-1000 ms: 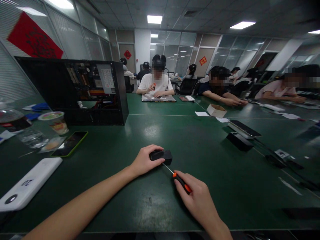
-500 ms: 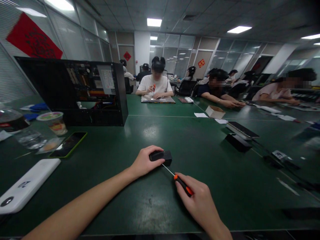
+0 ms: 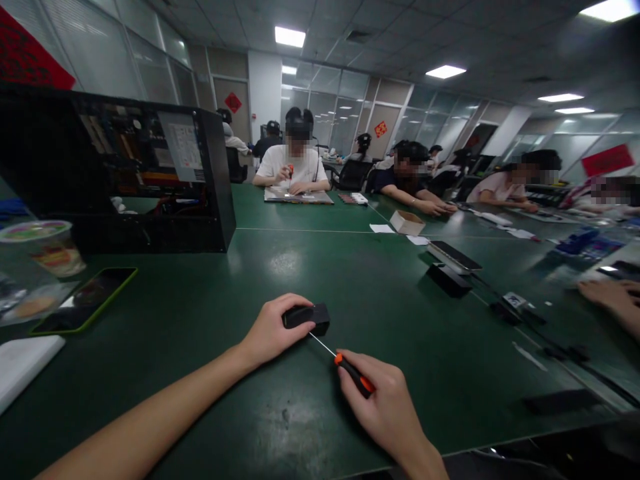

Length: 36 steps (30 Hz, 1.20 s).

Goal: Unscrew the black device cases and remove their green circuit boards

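Note:
Near the middle of the table, my left hand [image 3: 276, 328] is closed around a small black box-shaped block [image 3: 321, 320], thumb along its near side. Part of the block is hidden under the fingers, so its exact kind does not show. My right hand [image 3: 376, 397] grips the black and orange handle of a screwdriver [image 3: 354, 375]. Its thin bright shaft slants up and left, ending at the near side of the block by my left thumb. Whether the tip sits inside the block cannot be made out.
An open black computer case [image 3: 213, 180] stands at the left, with a lidded cup [image 3: 57, 257] and a green-edged phone [image 3: 87, 300] before it. Rightward are a phone on a stand [image 3: 455, 257], cables and an open cardboard box [image 3: 407, 222]. Co-workers sit across the green table [image 3: 240, 280].
The camera has turned right, so the scene shifts left and a co-worker's hands appear at the right edge. My hands keep their hold on the block and screwdriver, with little visible movement.

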Motion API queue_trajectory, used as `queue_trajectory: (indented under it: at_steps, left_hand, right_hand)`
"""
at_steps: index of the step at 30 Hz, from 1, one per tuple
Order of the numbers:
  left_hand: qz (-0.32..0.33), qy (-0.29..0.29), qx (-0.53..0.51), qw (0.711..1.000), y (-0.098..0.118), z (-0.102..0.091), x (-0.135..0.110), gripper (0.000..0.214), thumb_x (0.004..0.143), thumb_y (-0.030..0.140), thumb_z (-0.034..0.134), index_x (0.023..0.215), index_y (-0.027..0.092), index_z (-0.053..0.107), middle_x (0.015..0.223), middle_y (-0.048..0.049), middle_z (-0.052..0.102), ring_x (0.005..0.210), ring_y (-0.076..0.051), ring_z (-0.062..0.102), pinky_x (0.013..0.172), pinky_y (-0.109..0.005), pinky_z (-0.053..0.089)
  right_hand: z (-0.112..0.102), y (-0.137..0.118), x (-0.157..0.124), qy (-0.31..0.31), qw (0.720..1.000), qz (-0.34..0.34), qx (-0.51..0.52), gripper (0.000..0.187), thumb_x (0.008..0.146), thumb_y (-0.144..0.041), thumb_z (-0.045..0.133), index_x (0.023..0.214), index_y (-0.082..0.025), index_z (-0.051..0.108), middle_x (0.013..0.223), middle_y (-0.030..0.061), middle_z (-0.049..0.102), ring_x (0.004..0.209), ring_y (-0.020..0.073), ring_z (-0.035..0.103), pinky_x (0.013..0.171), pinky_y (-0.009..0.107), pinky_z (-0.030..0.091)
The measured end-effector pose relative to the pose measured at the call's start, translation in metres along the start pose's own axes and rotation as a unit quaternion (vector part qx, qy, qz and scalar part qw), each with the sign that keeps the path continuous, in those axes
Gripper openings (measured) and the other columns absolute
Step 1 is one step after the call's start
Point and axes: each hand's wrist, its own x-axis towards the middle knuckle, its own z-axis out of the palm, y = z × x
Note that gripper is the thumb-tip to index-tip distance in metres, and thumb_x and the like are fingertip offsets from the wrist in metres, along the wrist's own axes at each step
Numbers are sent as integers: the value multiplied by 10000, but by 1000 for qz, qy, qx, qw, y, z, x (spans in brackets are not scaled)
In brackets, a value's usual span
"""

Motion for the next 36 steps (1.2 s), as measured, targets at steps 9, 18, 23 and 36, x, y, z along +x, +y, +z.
queue_trajectory:
  at_steps: [9, 18, 23, 36]
  left_hand:
    - [10, 1, 0, 1000, -3, 3, -1, 262, 820, 234, 777, 1074, 194, 726, 1082, -60, 743, 1003, -228, 693, 901, -338, 513]
    - [10, 3, 2, 1000, -2, 2, 0, 258, 822, 236, 767, 1074, 200, 726, 1082, -63, 742, 1008, -231, 692, 914, -348, 514]
    - [17, -2, 7, 1000, -1, 1, 0, 251, 835, 246, 756, 1079, 196, 721, 1098, -72, 738, 1025, -235, 689, 929, -356, 515]
    - [16, 9, -7, 1000, 2, 3, -1, 256, 840, 274, 751, 1081, 192, 727, 1099, -80, 746, 1025, -244, 693, 929, -361, 526]
  right_hand:
    - [-4, 0, -1, 2, 999, -34, 1, 206, 936, -222, 587, 1037, -172, 759, 908, 69, 800, 743, 170, 759, 686, 237, 588]
    - [1, 1, -4, -28, 1000, -9, 2, 230, 972, -231, 555, 1132, -198, 717, 933, 59, 772, 754, 169, 729, 695, 258, 565]
    - [2, 1, -1, -76, 997, -1, -15, 285, 1010, -273, 526, 1250, -218, 670, 999, 62, 751, 814, 176, 724, 757, 272, 569]
    - [3, -5, 5, -100, 994, -7, -47, 228, 1028, -264, 489, 1164, -219, 668, 945, 62, 728, 819, 194, 704, 722, 285, 540]
